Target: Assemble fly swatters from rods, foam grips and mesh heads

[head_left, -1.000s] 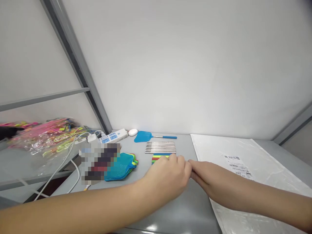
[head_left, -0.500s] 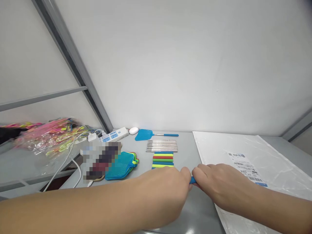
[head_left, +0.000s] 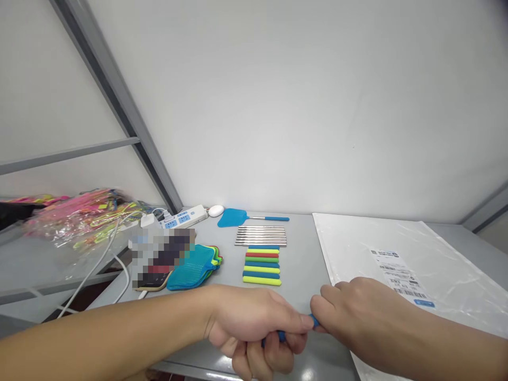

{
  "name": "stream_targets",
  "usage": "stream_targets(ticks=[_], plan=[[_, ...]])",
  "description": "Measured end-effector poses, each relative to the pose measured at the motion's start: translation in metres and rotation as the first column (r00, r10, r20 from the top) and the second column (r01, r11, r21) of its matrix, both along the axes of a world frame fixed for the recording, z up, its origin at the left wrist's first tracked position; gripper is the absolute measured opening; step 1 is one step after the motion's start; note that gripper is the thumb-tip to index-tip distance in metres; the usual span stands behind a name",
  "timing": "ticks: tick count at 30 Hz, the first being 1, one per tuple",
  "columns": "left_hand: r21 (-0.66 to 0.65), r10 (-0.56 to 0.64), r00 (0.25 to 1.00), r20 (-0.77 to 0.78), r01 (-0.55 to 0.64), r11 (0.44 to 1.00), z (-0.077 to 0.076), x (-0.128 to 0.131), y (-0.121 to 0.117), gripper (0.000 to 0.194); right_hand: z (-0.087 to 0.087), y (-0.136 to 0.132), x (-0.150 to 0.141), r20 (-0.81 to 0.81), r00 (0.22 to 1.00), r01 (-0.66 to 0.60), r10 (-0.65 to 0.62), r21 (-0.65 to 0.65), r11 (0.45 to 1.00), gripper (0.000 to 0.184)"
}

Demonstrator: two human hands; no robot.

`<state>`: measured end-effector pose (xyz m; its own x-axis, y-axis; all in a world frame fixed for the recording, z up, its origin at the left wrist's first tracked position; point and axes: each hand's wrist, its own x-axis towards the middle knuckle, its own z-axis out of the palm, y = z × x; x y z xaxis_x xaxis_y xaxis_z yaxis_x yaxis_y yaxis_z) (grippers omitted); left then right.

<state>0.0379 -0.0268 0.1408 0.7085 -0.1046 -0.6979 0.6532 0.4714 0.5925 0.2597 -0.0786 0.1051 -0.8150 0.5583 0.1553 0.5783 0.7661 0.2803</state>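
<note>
My left hand (head_left: 257, 320) is closed around a blue handle grip (head_left: 281, 336), palm side partly turned up. The fingers of my right hand (head_left: 357, 312) are closed on the same blue piece at its right end; most of it is hidden in the two hands. Just beyond lies a row of coloured handle grips (head_left: 262, 265) in yellow, blue, green and red. Behind these are several thin metal rods (head_left: 260, 236), side by side. A whole blue fly swatter (head_left: 234, 217) lies farthest back. Stacked mesh swatter heads (head_left: 192, 269), teal on top, are to the left.
On the right a large white plastic mailer (head_left: 357, 238) with a label covers the table. At left are a phone (head_left: 153, 280), partly pixelated, a power strip (head_left: 184, 218) with white cables and a white oval object (head_left: 216, 210). Bagged colourful items (head_left: 87, 217) sit beyond the metal frame.
My left hand has rolled over, so its curled fingers and more of the blue grip show. Both hands are slightly lower, and the row of handle grips is less covered.
</note>
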Motion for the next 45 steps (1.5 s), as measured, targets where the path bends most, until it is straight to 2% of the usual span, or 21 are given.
stream_targets(ticks=[6,13,15,16,17,18,19,20,21,22,23,24,26,27,28,29,32,37,39,41,45], plan=[[-0.134,0.023,0.999,0.031,-0.019,0.991,-0.017,-0.006,-0.002,0.049,-0.013,0.000,-0.002,0.029,0.999,-0.032,0.032,-0.009,0.999,0.031],[-0.297,0.139,0.987,0.074,-0.111,0.948,-0.064,-0.014,0.000,0.046,-0.025,0.012,-0.002,-0.014,0.995,-0.093,0.095,0.112,0.989,0.023],[-0.254,0.136,0.985,0.104,-0.105,0.961,-0.072,-0.010,0.003,0.046,-0.028,0.020,0.004,-0.029,0.994,-0.098,0.104,0.184,0.978,0.018],[-0.182,0.122,0.984,0.129,-0.097,0.978,-0.073,-0.006,0.005,0.044,-0.031,0.026,0.009,-0.031,0.994,-0.100,0.109,0.214,0.972,0.017],[-0.059,0.092,0.983,0.157,-0.084,0.995,-0.071,-0.001,0.008,0.042,-0.034,0.032,0.014,-0.032,0.993,-0.099,0.110,0.237,0.966,0.018],[0.139,0.051,0.983,0.179,-0.076,0.987,-0.068,0.005,0.010,0.040,-0.039,0.038,0.020,-0.033,0.994,-0.089,0.101,0.250,0.964,0.020],[0.392,-0.003,0.984,0.180,-0.069,0.917,-0.063,0.010,0.013,0.038,-0.044,0.043,0.026,-0.044,0.996,-0.064,0.078,0.253,0.965,0.023],[0.619,-0.037,0.986,0.164,-0.073,0.782,-0.059,0.016,0.015,0.035,-0.051,0.048,0.032,-0.069,0.997,-0.027,0.045,0.252,0.967,0.025],[0.798,-0.054,0.989,0.139,-0.080,0.597,-0.055,0.020,0.018,0.032,-0.058,0.051,0.036,-0.108,0.994,0.019,0.007,0.243,0.970,0.026],[0.922,-0.068,0.992,0.108,-0.075,0.379,-0.052,0.024,0.020,0.030,-0.065,0.054,0.039,-0.159,0.987,0.073,-0.037,0.225,0.972,0.027],[0.986,-0.083,0.994,0.075,-0.062,0.157,-0.051,0.027,0.023,0.029,-0.071,0.055,0.040,-0.211,0.974,0.129,-0.088,0.191,0.973,0.028],[0.998,-0.102,0.994,0.042,-0.048,-0.050,-0.052,0.028,0.026,0.029,-0.077,0.055,0.040,-0.260,0.955,0.184,-0.143,0.143,0.972,0.029],[0.911,-0.146,0.988,-0.042,-0.022,-0.412,-0.059,0.028,0.032,0.030,-0.086,0.055,0.037,-0.330,0.907,0.282,-0.261,0.015,0.959,0.028],[0.847,-0.158,0.983,-0.089,-0.009,-0.532,-0.064,0.027,0.035,0.031,-0.089,0.054,0.036,-0.346,0.881,0.324,-0.322,-0.055,0.945,0.025],[0.806,-0.160,0.980,-0.119,0.001,-0.592,-0.069,0.025,0.038,0.030,-0.092,0.054,0.034,-0.351,0.860,0.353,-0.370,-0.115,0.929,0.023],[0.782,-0.155,0.978,-0.139,0.012,-0.623,-0.075,0.023,0.041,0.027,-0.093,0.055,0.034,-0.349,0.847,0.368,-0.400,-0.158,0.916,0.021],[0.763,-0.130,0.977,-0.167,0.045,-0.645,-0.089,0.019,0.046,0.022,-0.096,0.057,0.036,-0.325,0.859,0.362,-0.395,-0.159,0.919,0.022],[0.753,-0.109,0.990,-0.090,-0.004,-0.657,-0.100,0.018,0.045,0.028,-0.101,0.065,0.045,-0.343,0.897,0.301,-0.280,0.007,0.954,0.031],[0.778,-0.109,0.993,-0.055,-0.026,-0.628,-0.102,0.019,0.043,0.032,-0.103,0.068,0.048,-0.360,0.909,0.258,-0.212,0.086,0.962,0.032],[0.843,-0.081,0.996,-0.041,-0.009,-0.538,-0.102,0.020,0.041,0.034,-0.103,0.070,0.049,-0.343,0.926,0.217,-0.159,0.139,0.966,0.033],[0.963,0.025,0.999,-0.048,0.053,-0.264,-0.096,0.021,0.037,0.037,-0.101,0.076,0.052,-0.261,0.956,0.175,-0.133,0.144,0.974,0.032]])
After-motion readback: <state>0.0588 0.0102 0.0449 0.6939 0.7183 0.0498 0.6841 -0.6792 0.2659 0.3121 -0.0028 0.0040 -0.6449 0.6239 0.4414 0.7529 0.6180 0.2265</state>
